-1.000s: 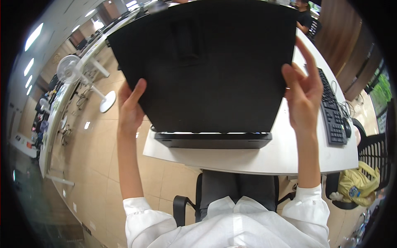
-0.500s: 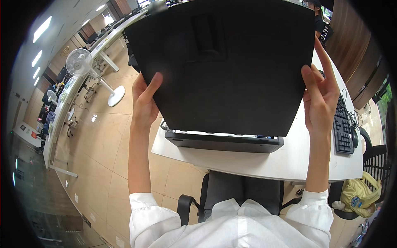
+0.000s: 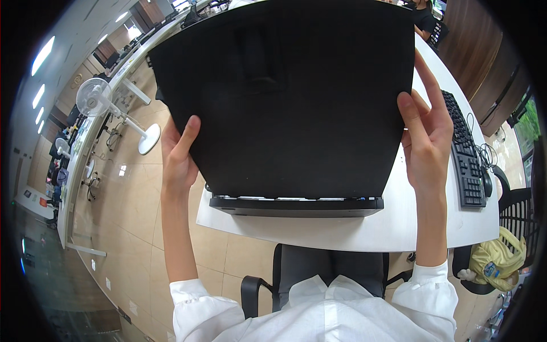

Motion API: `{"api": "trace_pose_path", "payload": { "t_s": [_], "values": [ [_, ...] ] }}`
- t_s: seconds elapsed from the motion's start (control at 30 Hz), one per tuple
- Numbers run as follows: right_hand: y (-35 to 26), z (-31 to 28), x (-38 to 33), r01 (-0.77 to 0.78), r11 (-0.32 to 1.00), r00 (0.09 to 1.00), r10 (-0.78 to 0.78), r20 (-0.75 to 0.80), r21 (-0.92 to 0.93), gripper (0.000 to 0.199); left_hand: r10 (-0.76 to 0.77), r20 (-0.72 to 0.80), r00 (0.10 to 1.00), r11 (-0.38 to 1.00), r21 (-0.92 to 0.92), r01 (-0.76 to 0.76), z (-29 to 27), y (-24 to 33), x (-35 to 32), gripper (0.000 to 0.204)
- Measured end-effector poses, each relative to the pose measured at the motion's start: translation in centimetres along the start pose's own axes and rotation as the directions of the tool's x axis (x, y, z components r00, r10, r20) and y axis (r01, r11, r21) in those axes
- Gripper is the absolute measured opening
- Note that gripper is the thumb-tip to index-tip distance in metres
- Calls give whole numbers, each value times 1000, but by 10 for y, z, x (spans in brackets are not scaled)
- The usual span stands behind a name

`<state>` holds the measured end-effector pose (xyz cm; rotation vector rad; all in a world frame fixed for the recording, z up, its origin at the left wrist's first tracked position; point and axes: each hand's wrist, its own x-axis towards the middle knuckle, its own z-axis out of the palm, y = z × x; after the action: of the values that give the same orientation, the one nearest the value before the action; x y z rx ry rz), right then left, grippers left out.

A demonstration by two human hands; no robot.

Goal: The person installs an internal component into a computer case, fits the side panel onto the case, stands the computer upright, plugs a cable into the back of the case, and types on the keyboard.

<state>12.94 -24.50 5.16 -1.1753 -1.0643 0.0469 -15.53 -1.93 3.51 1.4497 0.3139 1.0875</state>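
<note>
**Both hands lifting a black panel over a case**

Head view: the left hand [image 3: 178, 154] is gripping the left edge of a large black panel [image 3: 290, 97], thumb lying on its face. The right hand [image 3: 427, 137] is pressing flat against the right edge, fingers stretched upward. The panel is standing tilted above a black case [image 3: 296, 205] that is lying on a white desk [image 3: 399, 228]. A keyboard [image 3: 464, 159] is lying to the right, well apart. A white fan [image 3: 97, 97] is standing on the floor at left.
</note>
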Motion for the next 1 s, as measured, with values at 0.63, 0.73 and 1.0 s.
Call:
{"api": "trace_pose_path", "payload": {
  "t_s": [0.63,0.73,1.0],
  "values": [
    [20,-26,-4,50,994,999,-48,25,-93,60,-23,174,984,999,-29,29,-31,6,-3,37],
    [22,-41,-10,-55,984,995,67,68,-167,57,-10,170,985,998,-53,19,-30,8,-5,36],
    [17,-34,-9,-29,983,998,41,57,-184,56,-12,170,985,998,-54,21,-40,4,-9,37]
  ]
}}
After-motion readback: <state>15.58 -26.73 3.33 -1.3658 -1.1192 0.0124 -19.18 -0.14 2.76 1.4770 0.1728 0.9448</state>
